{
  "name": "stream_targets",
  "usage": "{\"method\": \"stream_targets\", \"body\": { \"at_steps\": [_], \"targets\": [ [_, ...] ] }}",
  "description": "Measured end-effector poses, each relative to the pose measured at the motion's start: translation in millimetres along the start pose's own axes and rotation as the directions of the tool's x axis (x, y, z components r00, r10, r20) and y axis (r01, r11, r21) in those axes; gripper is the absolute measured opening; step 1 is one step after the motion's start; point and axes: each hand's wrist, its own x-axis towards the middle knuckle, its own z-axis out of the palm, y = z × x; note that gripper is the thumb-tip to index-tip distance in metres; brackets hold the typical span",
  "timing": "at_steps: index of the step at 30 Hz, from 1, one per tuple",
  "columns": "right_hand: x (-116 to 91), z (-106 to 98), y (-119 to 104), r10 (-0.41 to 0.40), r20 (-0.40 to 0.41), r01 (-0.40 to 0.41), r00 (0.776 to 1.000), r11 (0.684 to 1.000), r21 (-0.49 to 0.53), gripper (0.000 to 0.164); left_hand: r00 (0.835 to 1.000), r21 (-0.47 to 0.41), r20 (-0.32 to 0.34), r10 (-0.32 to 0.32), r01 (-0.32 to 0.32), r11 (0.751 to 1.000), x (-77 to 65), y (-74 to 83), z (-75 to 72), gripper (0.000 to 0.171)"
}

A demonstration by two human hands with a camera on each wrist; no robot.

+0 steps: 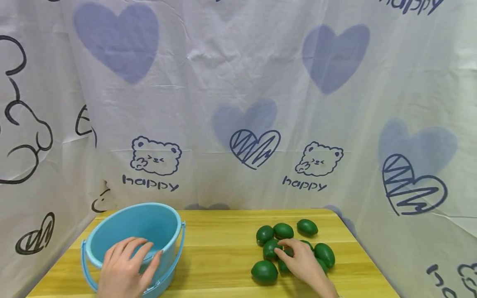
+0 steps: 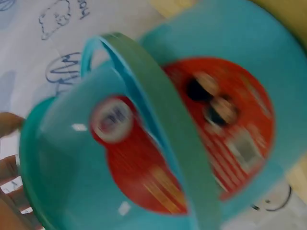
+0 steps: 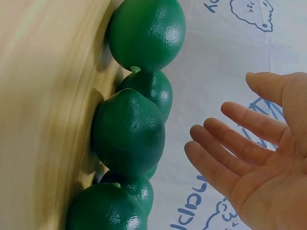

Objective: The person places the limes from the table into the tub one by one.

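Observation:
A light blue bucket [image 1: 164, 225] stands at the left of the table, with a red label [image 2: 240, 139] on its outside. My left hand [image 1: 124, 267] is at the bucket's near rim, fingers spread and loosely bent; whether they touch the rim I cannot tell. Several glossy green limes [image 1: 264, 272] lie in a loose cluster on the right. Above them hovers my right hand [image 1: 302, 261], thumb and fingers apart and holding nothing. In the right wrist view, a gap separates the fingertips from the nearest lime [image 3: 128, 132]. That hand hides some limes in the head view.
The bucket's handle [image 1: 181, 244] hangs down round its near side. Beneath everything is a yellow wood-grain table [image 1: 216, 248]. A white cloth [image 1: 201, 174] printed with hearts and bears hangs behind the table and along both sides.

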Motion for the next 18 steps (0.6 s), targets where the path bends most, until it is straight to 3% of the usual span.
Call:
{"method": "stream_targets", "body": {
  "at_steps": [3, 11, 18],
  "targets": [
    [-1, -1, 3, 0.001, -0.004, -0.001, 1.000, 1.000, 0.006, 0.037, 0.999, 0.003, -0.047, -0.012, 0.012, 1.000, -4.6, -12.0, -3.1, 0.068],
    [-3, 2, 9, -0.007, -0.007, 0.007, 1.000, 1.000, 0.024, 0.036, 0.991, 0.020, -0.039, -0.127, 0.128, 0.992, -15.2, -35.7, -20.4, 0.076],
    [-6, 2, 13, -0.009, 0.042, 0.004, 0.999, 0.993, 0.117, 0.039, 0.984, -0.017, -0.111, -0.137, 0.136, 0.991, -24.4, -48.9, -20.0, 0.075]
  ]
}}
